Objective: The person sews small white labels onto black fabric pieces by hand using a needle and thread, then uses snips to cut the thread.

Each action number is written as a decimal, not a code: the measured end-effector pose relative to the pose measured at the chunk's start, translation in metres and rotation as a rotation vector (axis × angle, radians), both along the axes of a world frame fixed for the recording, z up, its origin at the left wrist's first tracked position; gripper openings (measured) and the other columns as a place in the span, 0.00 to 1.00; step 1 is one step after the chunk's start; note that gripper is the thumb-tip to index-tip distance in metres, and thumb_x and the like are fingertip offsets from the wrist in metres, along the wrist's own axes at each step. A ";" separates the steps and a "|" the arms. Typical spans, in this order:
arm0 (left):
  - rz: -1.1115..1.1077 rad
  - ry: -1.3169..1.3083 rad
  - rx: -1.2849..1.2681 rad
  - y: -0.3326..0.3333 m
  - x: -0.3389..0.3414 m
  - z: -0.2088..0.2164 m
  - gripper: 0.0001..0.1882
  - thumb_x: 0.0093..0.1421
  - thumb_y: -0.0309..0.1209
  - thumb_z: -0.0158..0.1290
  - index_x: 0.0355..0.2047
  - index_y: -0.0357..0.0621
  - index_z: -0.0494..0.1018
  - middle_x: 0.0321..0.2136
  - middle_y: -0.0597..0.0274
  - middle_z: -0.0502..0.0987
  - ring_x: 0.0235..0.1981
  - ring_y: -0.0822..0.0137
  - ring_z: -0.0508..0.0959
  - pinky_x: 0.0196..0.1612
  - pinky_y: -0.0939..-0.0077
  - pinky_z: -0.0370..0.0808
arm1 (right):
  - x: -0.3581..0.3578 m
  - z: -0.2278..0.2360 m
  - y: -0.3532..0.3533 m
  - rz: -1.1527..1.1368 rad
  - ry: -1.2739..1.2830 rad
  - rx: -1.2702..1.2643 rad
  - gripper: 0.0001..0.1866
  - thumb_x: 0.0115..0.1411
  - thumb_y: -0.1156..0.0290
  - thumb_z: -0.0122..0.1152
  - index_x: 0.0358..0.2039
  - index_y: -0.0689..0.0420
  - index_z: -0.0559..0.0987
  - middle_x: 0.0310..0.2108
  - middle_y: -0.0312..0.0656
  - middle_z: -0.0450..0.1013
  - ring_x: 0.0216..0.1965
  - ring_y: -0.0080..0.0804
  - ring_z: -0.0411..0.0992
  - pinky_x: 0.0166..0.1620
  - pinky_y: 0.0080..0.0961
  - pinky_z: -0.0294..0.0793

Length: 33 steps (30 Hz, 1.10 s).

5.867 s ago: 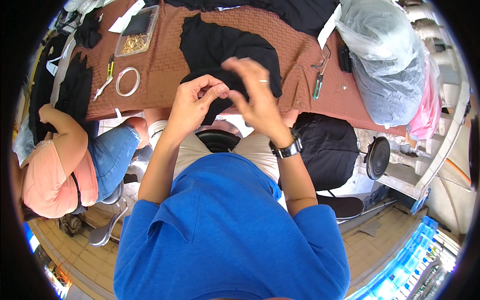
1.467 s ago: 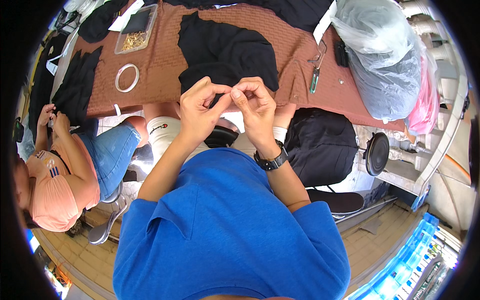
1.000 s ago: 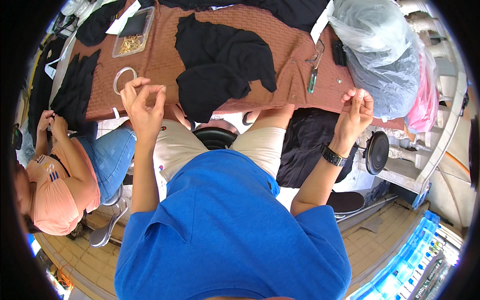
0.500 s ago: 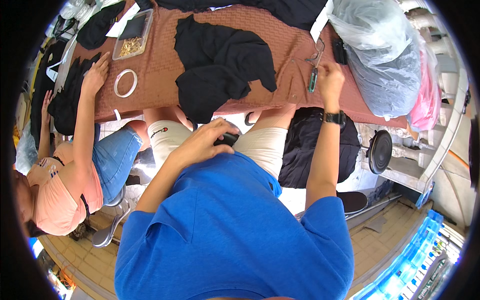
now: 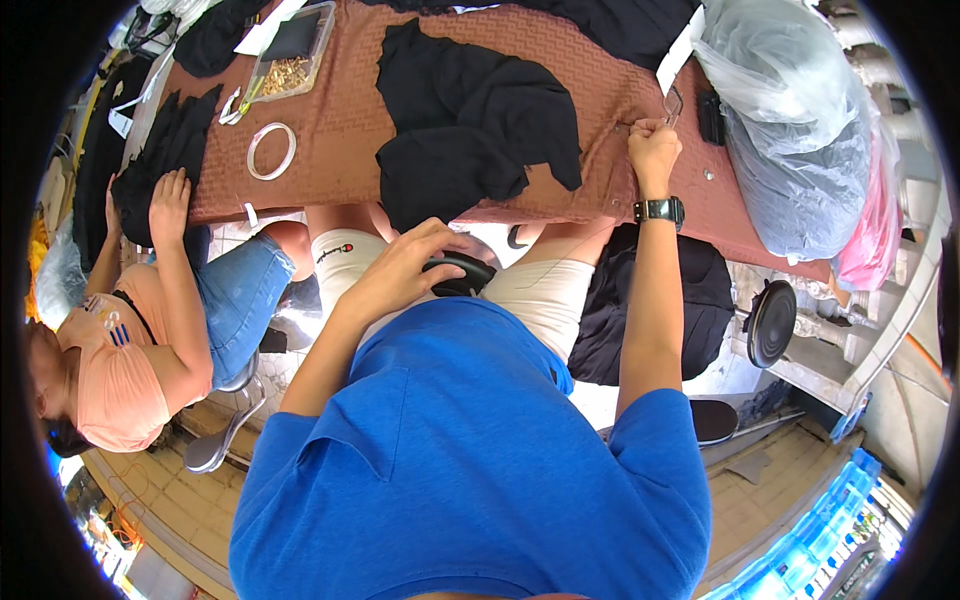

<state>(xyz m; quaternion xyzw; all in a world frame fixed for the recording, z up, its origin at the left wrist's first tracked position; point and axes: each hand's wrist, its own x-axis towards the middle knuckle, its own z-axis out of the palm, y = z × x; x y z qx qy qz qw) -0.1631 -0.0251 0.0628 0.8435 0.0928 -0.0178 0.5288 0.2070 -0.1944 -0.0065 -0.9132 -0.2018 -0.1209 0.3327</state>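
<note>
My left hand [image 5: 405, 265] rests at my lap with its fingers curled round a smooth black rounded object [image 5: 462, 274], whose kind I cannot make out. At the table's right part, my right hand [image 5: 654, 150] is closed over a green-handled metal tool. My fingers hide the handle; only its thin wire-like frame [image 5: 673, 106] shows beyond them. A white paper tag [image 5: 680, 50] lies just past this frame. Between my hands, a crumpled black cloth [image 5: 470, 115] is spread on the brown tablecloth [image 5: 340, 120] and hangs over the near edge.
A clear box [image 5: 288, 75] with small gold-coloured pieces and a white ring [image 5: 271, 151] lie to the left. A co-worker's hand [image 5: 170, 205] is on black fabric there. Large plastic bags [image 5: 790, 130] fill the right side, beside a small black object [image 5: 711, 117].
My right hand has come down over the green handle, which showed before. My left hand stays on the black object. The co-worker's hand has drawn back from near the box. The view has shifted slightly.
</note>
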 end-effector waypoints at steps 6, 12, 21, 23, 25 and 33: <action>0.021 -0.044 -0.026 0.003 0.002 -0.006 0.18 0.56 0.28 0.62 0.48 0.43 0.76 0.39 0.59 0.74 0.35 0.64 0.76 0.41 0.70 0.74 | -0.015 0.013 0.007 -0.064 0.145 0.142 0.06 0.52 0.74 0.66 0.29 0.63 0.84 0.27 0.49 0.80 0.30 0.41 0.80 0.39 0.34 0.77; 0.040 -0.056 -0.044 0.005 0.001 -0.003 0.16 0.56 0.26 0.61 0.46 0.42 0.76 0.38 0.59 0.74 0.35 0.65 0.76 0.40 0.70 0.74 | -0.016 0.006 0.014 -0.132 -0.035 0.172 0.07 0.52 0.77 0.65 0.32 0.62 0.79 0.24 0.50 0.78 0.27 0.45 0.78 0.37 0.36 0.76; 0.701 -0.361 0.680 0.049 0.024 0.001 0.13 0.56 0.30 0.62 0.39 0.37 0.77 0.38 0.56 0.73 0.40 0.61 0.73 0.40 0.70 0.72 | -0.082 0.048 0.034 0.346 -0.252 0.175 0.14 0.53 0.69 0.70 0.35 0.61 0.76 0.33 0.48 0.70 0.35 0.44 0.68 0.40 0.39 0.68; 0.641 -0.280 0.778 0.067 0.026 -0.005 0.13 0.57 0.32 0.62 0.38 0.35 0.77 0.37 0.55 0.73 0.41 0.58 0.72 0.42 0.68 0.71 | -0.130 0.060 0.047 0.736 0.057 0.238 0.23 0.50 0.64 0.74 0.43 0.59 0.77 0.38 0.45 0.71 0.43 0.45 0.67 0.48 0.37 0.67; 0.497 -0.189 0.651 0.078 0.024 -0.010 0.14 0.58 0.34 0.61 0.37 0.34 0.77 0.37 0.54 0.73 0.41 0.56 0.71 0.44 0.68 0.70 | -0.159 0.059 0.052 0.855 0.068 0.068 0.22 0.48 0.68 0.73 0.43 0.58 0.78 0.42 0.47 0.71 0.49 0.46 0.64 0.51 0.36 0.65; 0.231 -0.480 -1.183 0.141 0.052 0.074 0.26 0.69 0.41 0.49 0.61 0.37 0.66 0.55 0.55 0.74 0.52 0.66 0.76 0.57 0.71 0.73 | -0.111 0.102 0.061 0.826 0.861 0.733 0.12 0.67 0.62 0.59 0.37 0.58 0.82 0.35 0.29 0.75 0.36 0.18 0.72 0.43 0.19 0.71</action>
